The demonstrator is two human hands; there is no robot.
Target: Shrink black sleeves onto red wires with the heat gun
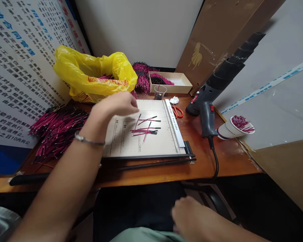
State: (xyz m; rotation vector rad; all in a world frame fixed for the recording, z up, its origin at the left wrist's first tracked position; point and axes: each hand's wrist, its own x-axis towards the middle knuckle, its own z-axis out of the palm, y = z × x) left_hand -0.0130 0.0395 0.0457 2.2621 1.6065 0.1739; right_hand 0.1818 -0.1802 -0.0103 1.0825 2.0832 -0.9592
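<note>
My left hand [123,103] hangs over the upper left part of a paper cutter board [151,107], its fingers bent together and pointing down; whether they hold anything is hidden. Just below and right of it, several thin pink pieces with black ends [146,130] lie scattered and crossed on the board. My right hand [187,211] is low in front of my lap, below the table edge, with its fingers curled in; their inner side is out of sight.
A yellow bag [108,88], a large pile of pink pieces [58,134], an open box [171,89], a clear cup [160,92], orange scissors [178,112], a heat gun [207,107] and a white cup of pieces [227,130] surround the board.
</note>
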